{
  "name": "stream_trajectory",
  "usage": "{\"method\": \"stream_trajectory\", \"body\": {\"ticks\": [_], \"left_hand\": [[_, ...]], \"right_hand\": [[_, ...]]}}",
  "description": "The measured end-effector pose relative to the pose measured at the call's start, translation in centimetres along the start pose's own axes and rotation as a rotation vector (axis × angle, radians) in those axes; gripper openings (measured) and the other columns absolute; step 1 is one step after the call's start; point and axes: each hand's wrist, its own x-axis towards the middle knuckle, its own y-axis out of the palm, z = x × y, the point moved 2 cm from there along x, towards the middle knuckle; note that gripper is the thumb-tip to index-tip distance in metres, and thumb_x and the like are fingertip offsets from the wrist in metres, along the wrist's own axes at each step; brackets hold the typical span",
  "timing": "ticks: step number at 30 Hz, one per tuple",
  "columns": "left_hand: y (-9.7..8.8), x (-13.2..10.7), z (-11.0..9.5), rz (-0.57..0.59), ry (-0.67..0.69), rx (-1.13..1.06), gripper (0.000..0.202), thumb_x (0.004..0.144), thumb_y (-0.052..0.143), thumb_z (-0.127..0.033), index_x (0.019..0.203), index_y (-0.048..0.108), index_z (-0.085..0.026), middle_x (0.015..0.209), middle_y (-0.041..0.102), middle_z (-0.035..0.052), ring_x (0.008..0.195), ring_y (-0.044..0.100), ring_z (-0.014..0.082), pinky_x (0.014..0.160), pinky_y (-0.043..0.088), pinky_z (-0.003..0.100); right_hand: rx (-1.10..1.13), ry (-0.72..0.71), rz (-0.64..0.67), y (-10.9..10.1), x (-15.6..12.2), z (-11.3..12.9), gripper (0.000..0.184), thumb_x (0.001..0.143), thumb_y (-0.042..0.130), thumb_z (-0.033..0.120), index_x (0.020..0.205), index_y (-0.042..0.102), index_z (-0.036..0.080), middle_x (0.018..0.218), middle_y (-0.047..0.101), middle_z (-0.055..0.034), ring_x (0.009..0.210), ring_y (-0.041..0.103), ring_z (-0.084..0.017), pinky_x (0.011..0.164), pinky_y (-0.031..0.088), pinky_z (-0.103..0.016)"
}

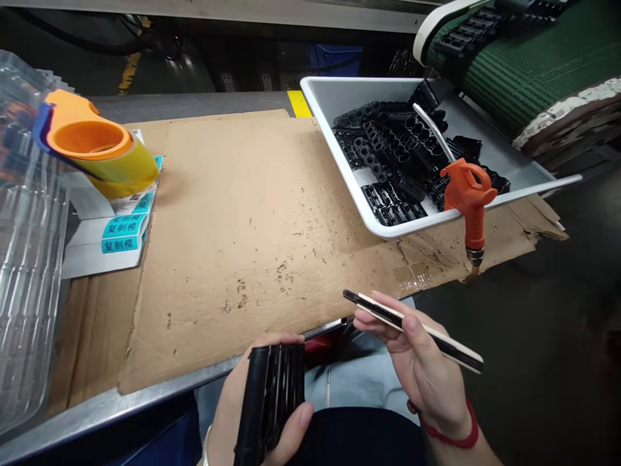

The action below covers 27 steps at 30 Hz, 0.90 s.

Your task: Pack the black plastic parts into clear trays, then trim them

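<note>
Two hands, both loaded. Clock ref: 12 = straight ahead, centre between hands.

L hand (259,395): wide grip, fingers curled behind and thumb across a ribbed black moulded part (272,395), held just short of the desk's steel edge (116,404). Metal bangle (206,446) on wrist.

R hand (417,362): narrow pinch, thumb and fingers on a slim black strip w/ pale edges (412,330), tilted approx. 10-to-4 o'clock. Red cord (449,430) on wrist. The two parts are apart; neither touches the desk.

Step in hand (judged): handling of two parts off the desk, one per hand. Next move (judged): calls for one hand to be freed before anything else can be gripped.

Outward, 1 o'clock: white plastic tray (330,97) on desk, holding many black moulded parts (388,155). Orange air blow gun (468,194) hangs at tray's near rim, metal tube reaching into tray. Further out: green conveyor belt (533,65).

11 o'clock: scuffed cardboard sheet (242,226) on desk.

10 o'clock: orange tape dispenser (72,116) w/ yellow tape roll (129,171), just beside teal-printed labels (123,233).

9 o'clock: clear plastic trays (29,259).
</note>
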Motion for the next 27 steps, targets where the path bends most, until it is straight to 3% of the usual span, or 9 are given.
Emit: {"method": "stream_trajectory", "body": {"ticks": [4, 8, 14, 18, 23, 27], "left_hand": [[-0.3, 0.1, 0.1, 0.017, 0.016, 0.014, 0.04, 0.084, 0.062, -0.035, 0.124, 0.056, -0.033, 0.112, 0.07, 0.0018, 0.106, 0.069, 0.0249, 0.09, 0.062, 0.041], [-0.3, 0.2, 0.5, 0.091, 0.041, 0.034, 0.046, 0.083, 0.066, -0.032, 0.127, 0.052, -0.035, 0.114, 0.07, 0.0018, 0.105, 0.071, 0.0246, 0.09, 0.063, 0.04], [-0.1, 0.3, 1.0, 0.024, 0.04, 0.054, 0.041, 0.083, 0.065, -0.036, 0.123, 0.056, -0.031, 0.111, 0.071, 0.0022, 0.102, 0.072, 0.0244, 0.092, 0.063, 0.041], [-0.1, 0.3, 1.1, 0.04, 0.118, 0.058, 0.044, 0.082, 0.066, -0.034, 0.125, 0.056, -0.03, 0.109, 0.071, 0.0026, 0.098, 0.073, 0.0237, 0.087, 0.064, 0.038], [0.1, 0.3, 0.6, 0.011, 0.011, 0.033, 0.039, 0.083, 0.064, -0.036, 0.121, 0.058, -0.029, 0.111, 0.071, 0.0032, 0.101, 0.071, 0.0249, 0.09, 0.062, 0.042], [0.3, 0.4, 0.0, 0.002, -0.015, -0.002, 0.039, 0.082, 0.065, -0.035, 0.121, 0.059, -0.031, 0.111, 0.071, 0.0029, 0.102, 0.071, 0.026, 0.089, 0.062, 0.043]], "right_hand": [[-0.036, -0.042, -0.013, 0.0, 0.0, 0.1, 0.027, 0.102, 0.061, 0.041, 0.118, 0.078, 0.027, 0.103, 0.082, -0.0056, 0.092, 0.079, -0.02, 0.087, 0.064, -0.029], [-0.028, -0.022, 0.046, -0.1, 0.0, 0.4, 0.032, 0.101, 0.059, 0.04, 0.126, 0.073, 0.026, 0.114, 0.079, -0.0072, 0.105, 0.076, -0.023, 0.096, 0.061, -0.034], [0.111, 0.02, 0.161, 0.0, -0.1, 0.9, 0.043, 0.1, 0.052, 0.045, 0.132, 0.071, 0.023, 0.121, 0.077, -0.0094, 0.114, 0.072, -0.023, 0.106, 0.054, -0.032], [0.073, 0.02, 0.143, -0.3, -0.4, 0.5, 0.039, 0.104, 0.049, 0.039, 0.133, 0.07, 0.025, 0.124, 0.076, -0.0082, 0.116, 0.072, -0.022, 0.106, 0.054, -0.031], [-0.006, -0.025, 0.067, -0.7, -0.5, 0.2, 0.035, 0.104, 0.051, 0.035, 0.13, 0.072, 0.024, 0.12, 0.077, -0.0083, 0.109, 0.075, -0.025, 0.101, 0.06, -0.039], [-0.028, -0.062, 0.034, -0.5, -0.4, 0.4, 0.03, 0.102, 0.057, 0.032, 0.126, 0.074, 0.024, 0.113, 0.079, -0.0082, 0.103, 0.077, -0.024, 0.095, 0.063, -0.034]]}}
